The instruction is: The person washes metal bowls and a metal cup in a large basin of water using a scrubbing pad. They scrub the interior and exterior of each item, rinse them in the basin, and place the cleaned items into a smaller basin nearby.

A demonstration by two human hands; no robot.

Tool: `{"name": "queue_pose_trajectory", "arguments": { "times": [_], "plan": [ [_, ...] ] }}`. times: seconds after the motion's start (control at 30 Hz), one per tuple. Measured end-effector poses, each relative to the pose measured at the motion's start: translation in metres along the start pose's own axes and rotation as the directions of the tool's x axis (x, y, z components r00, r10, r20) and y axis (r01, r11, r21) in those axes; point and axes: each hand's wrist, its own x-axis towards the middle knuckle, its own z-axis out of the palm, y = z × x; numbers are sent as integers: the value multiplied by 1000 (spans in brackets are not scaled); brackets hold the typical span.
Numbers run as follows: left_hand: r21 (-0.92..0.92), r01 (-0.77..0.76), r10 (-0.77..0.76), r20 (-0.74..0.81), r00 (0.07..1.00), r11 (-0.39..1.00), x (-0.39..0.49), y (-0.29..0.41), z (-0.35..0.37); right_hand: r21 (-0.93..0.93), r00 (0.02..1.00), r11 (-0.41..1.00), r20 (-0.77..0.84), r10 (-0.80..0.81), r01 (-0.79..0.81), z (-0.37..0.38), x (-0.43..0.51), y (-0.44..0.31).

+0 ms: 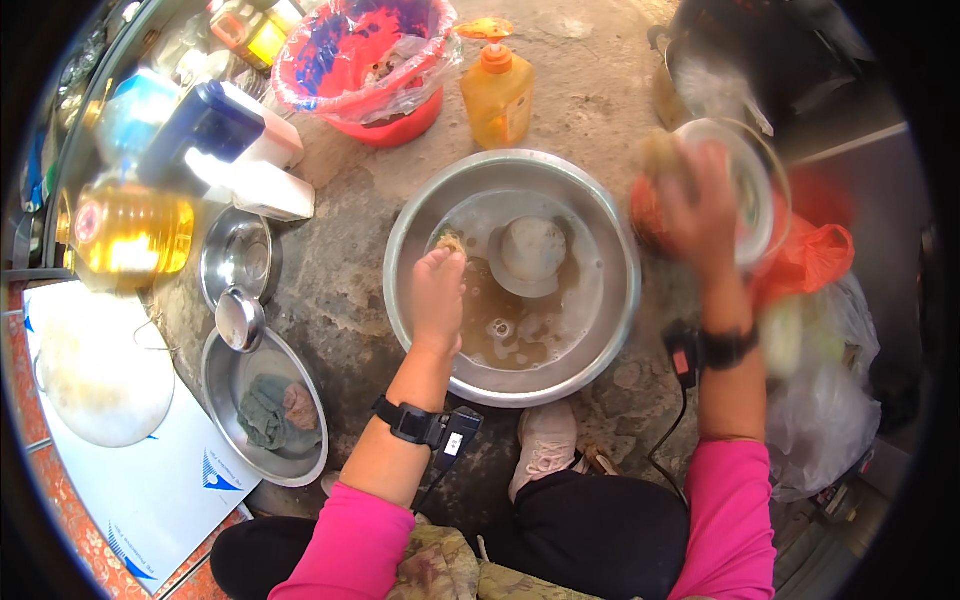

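Note:
A wide stainless steel basin (517,390) of murky, sudsy water stands on the concrete floor before me. Inside it, a pale rounded bowl-like vessel (534,247) lies partly in the water. Over the basin's left side, my left hand (437,300) grips a small tan and green fibrous piece (450,242), perhaps a scouring pad. My right hand (703,199), blurred, is to the right of the basin at the rim of a round white container (757,191) with a thin handle. A blurred tan shape (661,154) shows at its fingers; whether it is held is unclear.
Beyond the basin stand an orange pump bottle (499,101) and a red plastic-lined bucket (405,124). Leftward are an oil jug (135,229), a steel bowl (247,255) and a steel basin (315,442) holding cloths (266,412). Red (814,259) and clear plastic bags (817,427) lie at right.

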Motion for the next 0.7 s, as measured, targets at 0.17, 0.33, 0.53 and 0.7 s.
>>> {"name": "queue_pose_trajectory", "arguments": {
  "times": [0.17,0.33,0.53,0.7],
  "plan": [
    [122,12,-17,39,999,992,-3,-20,-4,541,902,723,289,320,-429,17,-7,-45],
    [252,-33,29,20,999,967,4,-36,-12,665,678,239,542,498,-707,35,-17,-46],
    [620,-521,548,169,819,587,-17,-23,-20,638,692,283,600,401,-716,53,-30,-52],
    [551,-591,584,215,782,589,-32,7,-46,389,912,886,403,83,-253,53,-30,-63]
  ]
}}
